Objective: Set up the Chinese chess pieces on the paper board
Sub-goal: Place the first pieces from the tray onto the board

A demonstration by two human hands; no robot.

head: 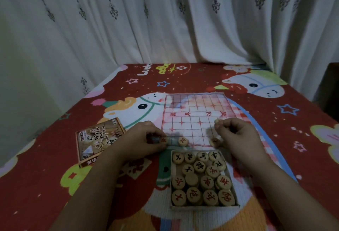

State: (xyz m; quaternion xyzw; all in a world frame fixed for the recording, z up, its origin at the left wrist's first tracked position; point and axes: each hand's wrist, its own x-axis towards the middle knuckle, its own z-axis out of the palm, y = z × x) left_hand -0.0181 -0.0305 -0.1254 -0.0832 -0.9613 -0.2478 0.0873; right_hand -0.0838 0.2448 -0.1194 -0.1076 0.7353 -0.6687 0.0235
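Two bare hands are busy at the thin paper board with a red grid [194, 109], which lies flat in the middle of the tabletop [55, 157] covered by a red cartoon cloth. The left hand [145, 139] has its fingers curled around a round wooden piece with a red character [163, 140], at the near left corner of the board. The right hand [236, 135] pinches a pale round wooden piece [217, 120] between thumb and forefinger over the right side of the board; I cannot tell if this piece touches the paper. On the near edge of the board lie a second red-character piece [183, 141], just right of the left hand, and a third red-character piece [215, 141] beside the right hand. Just near of the board stands an open white cardboard box [205, 207], filled with more round wooden pieces, black characters far and red characters near. The brown printed box lid [99, 141] lies left of the board, partly under the left wrist.
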